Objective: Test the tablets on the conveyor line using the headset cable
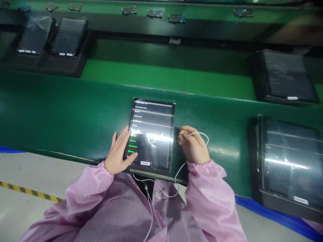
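Note:
A tablet (pixel 152 134) lies face up near the front edge of the green bench. On its lit dark screen runs a list of test names, some in green letters, crossed by glare. My left hand (pixel 119 151) rests over the tablet's left edge, fingers spread and thumb on the glass. Just off the tablet's right side, my right hand (pixel 193 144) is closed in a pinch on a white earphone cable (pixel 180 168). This cable loops over the hand and hangs down to a splitter at my chest; its plug end is hidden in my fingers.
Stacked tablets (pixel 290 161) stand at the right, and another stack (pixel 285 75) sits behind them. Two tablets (pixel 68 36) lie on a dark tray at the back left. Several small circuit boards (pixel 154 13) line the far ledge. The bench (pixel 63 111) ends close before me.

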Motion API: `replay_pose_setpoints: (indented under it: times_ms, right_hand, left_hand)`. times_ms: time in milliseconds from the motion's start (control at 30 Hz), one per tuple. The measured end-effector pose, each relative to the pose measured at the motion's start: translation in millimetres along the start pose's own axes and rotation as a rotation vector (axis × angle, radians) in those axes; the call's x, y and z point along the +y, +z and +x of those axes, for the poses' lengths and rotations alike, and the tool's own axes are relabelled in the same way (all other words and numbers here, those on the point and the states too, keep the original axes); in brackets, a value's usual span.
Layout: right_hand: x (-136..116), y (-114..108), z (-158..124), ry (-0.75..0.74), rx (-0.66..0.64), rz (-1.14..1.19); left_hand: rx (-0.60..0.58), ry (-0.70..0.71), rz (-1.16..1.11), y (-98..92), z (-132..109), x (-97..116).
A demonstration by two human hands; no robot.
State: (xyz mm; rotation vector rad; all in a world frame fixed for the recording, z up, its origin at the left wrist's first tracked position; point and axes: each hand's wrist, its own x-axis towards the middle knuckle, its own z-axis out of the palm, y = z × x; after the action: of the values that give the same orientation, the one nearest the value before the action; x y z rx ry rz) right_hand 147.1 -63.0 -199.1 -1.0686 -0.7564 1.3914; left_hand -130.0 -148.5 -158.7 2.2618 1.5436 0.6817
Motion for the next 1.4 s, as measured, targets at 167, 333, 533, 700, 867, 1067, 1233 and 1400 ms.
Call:
replay_pose_setpoints:
  times_ms: [167, 333, 533, 700, 867, 1067, 1233, 1400]
  right_hand:
    - [-21.2, 7.3, 50.5, -0.027, -0.087, -0.123]
    - [-27.5, 25.0, 42.8, -0.313, -0.124, -0.501]
    - [-26.5, 53.8, -28.2, -0.916, -0.474, -0.966]
    - [-15.1, 89.1, -56.4, -1.122, -0.698, -1.216]
    - [-15.1, 90.6, -51.6, -1.161, -0.726, -1.288]
    - [-42.4, 45.1, -53.6, -1.081, -0.546, -1.191]
    - [-41.4, 22.9, -60.9, -0.904, -0.392, -1.129]
    - [-30.7, 15.8, -67.2, -0.845, -0.302, -1.076]
  left_hand:
    - [0.023, -0.051, 0.006, 9.7, -11.0, 14.4]
    - [0.034, -0.082, 0.003, 11.5, -15.6, 18.2]
    - [0.096, -0.065, -0.056, 10.8, -18.9, 15.6]
    - [0.069, -0.068, -0.074, 10.6, -18.8, 14.5]
    - [0.05, -0.112, -0.135, 11.5, -18.8, 12.4]
    - [0.066, -0.124, -0.272, 5.9, -17.6, 7.6]
    - [0.156, -0.145, -0.302, 0.9, 0.6, 0.4]
    - [0.171, -0.161, -0.371, -5.8, 11.9, -9.9]
